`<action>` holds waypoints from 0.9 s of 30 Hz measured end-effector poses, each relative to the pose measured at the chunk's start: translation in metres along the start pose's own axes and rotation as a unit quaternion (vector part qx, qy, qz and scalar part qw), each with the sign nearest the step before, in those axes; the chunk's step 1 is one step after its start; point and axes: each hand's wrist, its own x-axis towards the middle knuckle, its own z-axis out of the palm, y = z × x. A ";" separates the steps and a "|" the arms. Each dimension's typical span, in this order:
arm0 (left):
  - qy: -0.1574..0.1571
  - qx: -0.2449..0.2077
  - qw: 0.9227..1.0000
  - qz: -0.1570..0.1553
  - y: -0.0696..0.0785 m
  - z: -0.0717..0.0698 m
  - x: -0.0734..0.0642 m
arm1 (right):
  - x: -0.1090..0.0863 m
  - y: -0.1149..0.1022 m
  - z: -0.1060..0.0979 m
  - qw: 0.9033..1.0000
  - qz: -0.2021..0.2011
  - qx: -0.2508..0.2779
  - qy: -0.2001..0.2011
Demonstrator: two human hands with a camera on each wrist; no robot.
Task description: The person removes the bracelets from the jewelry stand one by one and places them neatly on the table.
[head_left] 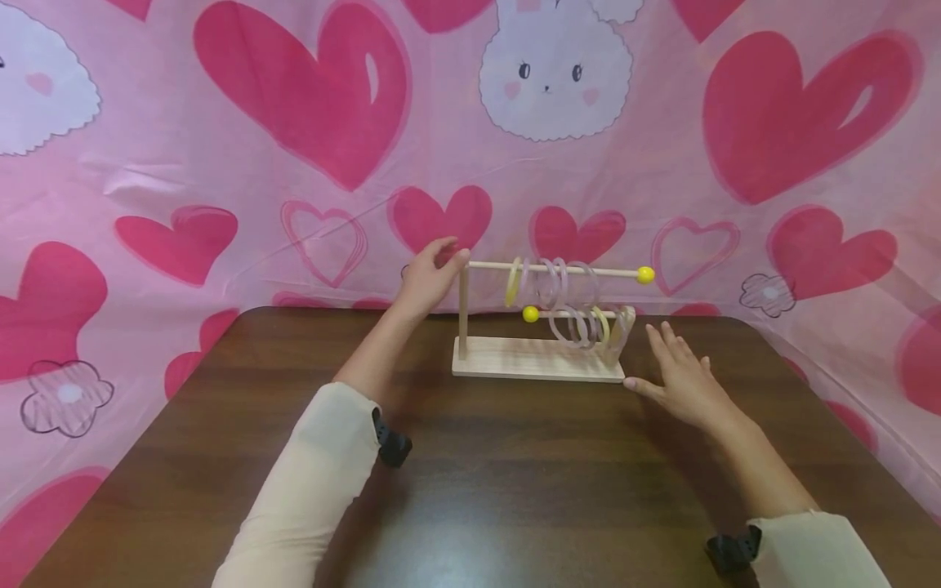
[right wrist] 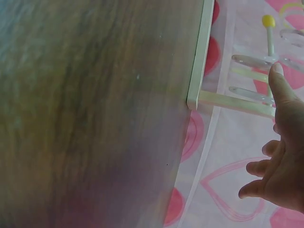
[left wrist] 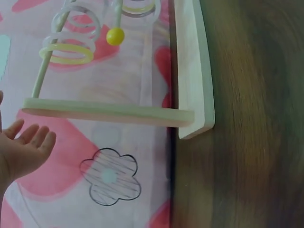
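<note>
A wooden ring stand (head_left: 532,361) stands near the back of the table, with two rods at different heights. Clear and yellow rings hang on the upper rod (head_left: 621,272), which ends in a yellow ball (head_left: 645,275). Another yellow ball (head_left: 531,314) tips the lower rod, also strung with clear and yellow rings (head_left: 604,325). My left hand (head_left: 432,282) is beside the top of the taller left post (left wrist: 109,113), fingers loosely bent and holding nothing. To the right of the base, my right hand (head_left: 684,380) is spread, its thumb close to the base corner; whether they touch I cannot tell.
The dark wooden table (head_left: 507,474) reaches back to a pink cloth backdrop (head_left: 434,106) printed with hearts. Black bands with small devices (head_left: 393,445) are worn on both wrists, at the ends of light sleeves (head_left: 309,474).
</note>
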 end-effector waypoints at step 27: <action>-0.031 -0.107 0.993 -0.040 -0.015 0.020 0.010 | 0.006 -0.004 0.003 0.998 -0.039 0.018 0.054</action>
